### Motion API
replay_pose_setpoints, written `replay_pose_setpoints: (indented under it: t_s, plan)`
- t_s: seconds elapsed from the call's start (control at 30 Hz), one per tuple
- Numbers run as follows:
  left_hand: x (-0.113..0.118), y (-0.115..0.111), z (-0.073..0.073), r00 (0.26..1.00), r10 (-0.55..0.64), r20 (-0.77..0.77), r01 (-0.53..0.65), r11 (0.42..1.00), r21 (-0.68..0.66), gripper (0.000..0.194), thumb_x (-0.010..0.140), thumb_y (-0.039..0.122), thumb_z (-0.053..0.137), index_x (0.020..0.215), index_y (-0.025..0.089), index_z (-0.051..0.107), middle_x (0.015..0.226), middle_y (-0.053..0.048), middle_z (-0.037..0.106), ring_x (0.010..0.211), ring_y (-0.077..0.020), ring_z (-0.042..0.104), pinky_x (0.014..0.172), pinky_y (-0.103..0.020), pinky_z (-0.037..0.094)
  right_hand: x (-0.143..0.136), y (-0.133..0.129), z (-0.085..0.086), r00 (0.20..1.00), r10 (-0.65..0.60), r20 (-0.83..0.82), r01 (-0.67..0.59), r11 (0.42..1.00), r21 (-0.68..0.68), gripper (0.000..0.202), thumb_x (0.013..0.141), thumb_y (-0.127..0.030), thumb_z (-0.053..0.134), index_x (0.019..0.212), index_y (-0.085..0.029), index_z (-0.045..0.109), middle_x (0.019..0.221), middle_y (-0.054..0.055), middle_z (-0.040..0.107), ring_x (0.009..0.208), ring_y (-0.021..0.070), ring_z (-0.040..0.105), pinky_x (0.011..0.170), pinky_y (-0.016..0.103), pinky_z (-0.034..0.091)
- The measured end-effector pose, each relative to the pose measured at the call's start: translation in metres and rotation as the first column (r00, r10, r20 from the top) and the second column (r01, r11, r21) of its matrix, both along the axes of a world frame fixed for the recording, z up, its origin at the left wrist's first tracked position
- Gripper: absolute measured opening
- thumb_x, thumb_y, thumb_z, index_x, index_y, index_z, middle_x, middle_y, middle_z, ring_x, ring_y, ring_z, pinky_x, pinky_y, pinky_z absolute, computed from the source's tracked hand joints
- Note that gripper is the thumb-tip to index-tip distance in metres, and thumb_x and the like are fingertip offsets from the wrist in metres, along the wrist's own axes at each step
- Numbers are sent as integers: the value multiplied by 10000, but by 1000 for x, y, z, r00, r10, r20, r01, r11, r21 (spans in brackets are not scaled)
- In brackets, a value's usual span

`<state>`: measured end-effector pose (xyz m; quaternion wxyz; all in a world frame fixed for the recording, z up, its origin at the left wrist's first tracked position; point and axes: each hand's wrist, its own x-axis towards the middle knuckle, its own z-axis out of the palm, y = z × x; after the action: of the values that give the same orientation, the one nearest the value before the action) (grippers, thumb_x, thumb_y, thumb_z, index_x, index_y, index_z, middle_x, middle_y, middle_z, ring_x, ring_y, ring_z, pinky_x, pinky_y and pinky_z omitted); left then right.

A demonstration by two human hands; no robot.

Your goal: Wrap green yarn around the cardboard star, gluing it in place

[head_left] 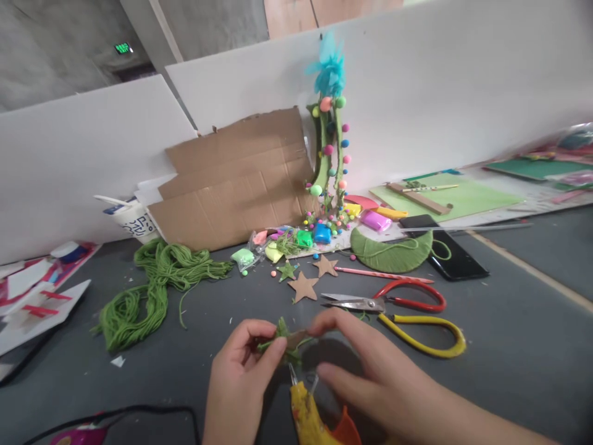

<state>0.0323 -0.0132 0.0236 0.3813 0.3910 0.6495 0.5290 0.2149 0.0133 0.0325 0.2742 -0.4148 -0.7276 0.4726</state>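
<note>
My left hand (250, 364) pinches a small cardboard star (296, 339) partly wrapped in green yarn (281, 329). My right hand (361, 358) is curved at the star's right side, thumb and forefinger apart. Its forefinger reaches the star's tip, where a yarn strand runs; whether it grips the strand is hidden. Just below both hands lies a yellow glue gun (306, 413), nozzle towards the star. Beyond the hands are a bare cardboard star (303, 287), another brown star (325, 266) and a small green-wrapped star (288, 270).
Scissors (370, 304) with red and yellow handles lie right of the stars. Green yarn skeins (152, 290) rest at left. Behind stand cardboard (231, 185) and a pompom-decorated green structure (340, 154). A yarn-wrapped crescent (391, 250) partly covers a black phone (451, 253).
</note>
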Motion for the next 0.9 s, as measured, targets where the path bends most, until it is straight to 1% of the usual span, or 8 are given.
replay_pose_setpoints:
  t_s: [0.1, 0.2, 0.27, 0.33, 0.5, 0.6, 0.8, 0.9]
  plan:
    - [3, -2, 4, 999, 1, 44, -2, 1000, 26, 129, 620, 227, 762, 672, 185, 652, 684, 28, 641, 661, -126, 577, 607, -177, 469, -19, 7, -3, 980, -15, -200, -27, 978, -207, 367, 745, -102, 574, 1089, -205, 496, 1081, 32, 610, 1038, 168, 564, 900, 287, 421]
    - [0, -1, 4, 997, 14, 71, -15, 1000, 15, 150, 636, 244, 760, 705, 182, 642, 683, 25, 639, 647, -122, 567, 598, -178, 464, -33, 10, -16, 978, -22, -209, -34, 965, -260, 263, 802, -123, 506, 1055, -193, 488, 731, -44, 572, 710, 134, 579, 648, 232, 441]
    - [-3, 0, 2, 997, 37, 73, -38, 999, 19, 174, 652, 250, 753, 761, 189, 632, 707, 23, 644, 671, -125, 573, 614, -180, 469, -34, 9, -22, 993, -60, -101, 39, 980, -196, 102, 835, -156, 487, 920, -204, 515, 601, -79, 460, 564, 116, 486, 533, 212, 368]
    - [-6, 1, -1, 996, 55, 68, -58, 998, 36, 221, 661, 248, 749, 840, 202, 628, 747, 20, 653, 717, -134, 588, 634, -182, 476, -31, 6, -24, 998, -62, -2, 61, 993, -98, 58, 856, -190, 487, 817, -211, 524, 576, -77, 441, 534, 110, 446, 507, 207, 324]
    - [-7, 0, -5, 999, -6, 47, 5, 1000, 8, 188, 696, 259, 728, 867, 202, 672, 794, 5, 674, 759, -139, 601, 663, -181, 478, -22, -2, -22, 976, 107, 189, -122, 990, 68, 147, 909, -221, 431, 835, -212, 559, 682, -20, 609, 583, 129, 530, 542, 219, 338]
    - [-4, -1, -4, 996, -24, 84, 25, 1000, -5, 161, 680, 258, 741, 827, 208, 697, 777, 14, 681, 747, -135, 603, 668, -179, 474, -21, -3, -24, 945, 126, 303, -177, 973, 149, 173, 913, -212, 412, 784, -193, 525, 694, 13, 621, 579, 144, 533, 532, 231, 333]
    - [-1, 1, -1, 988, 14, 156, -6, 999, -53, 219, 619, 266, 781, 825, 205, 739, 748, 13, 681, 730, -128, 598, 655, -167, 465, -23, -5, -23, 920, 160, 357, -253, 940, 231, 142, 876, -157, 415, 797, -179, 531, 705, 38, 628, 605, 160, 556, 539, 237, 338]
    - [-3, 1, -2, 987, 19, 161, -6, 997, -80, 294, 608, 282, 791, 888, 201, 756, 774, -3, 692, 746, -132, 597, 670, -169, 463, -23, -6, -19, 928, 172, 331, -243, 951, 188, 125, 857, -149, 415, 798, -175, 522, 685, 36, 614, 573, 150, 527, 514, 231, 325]
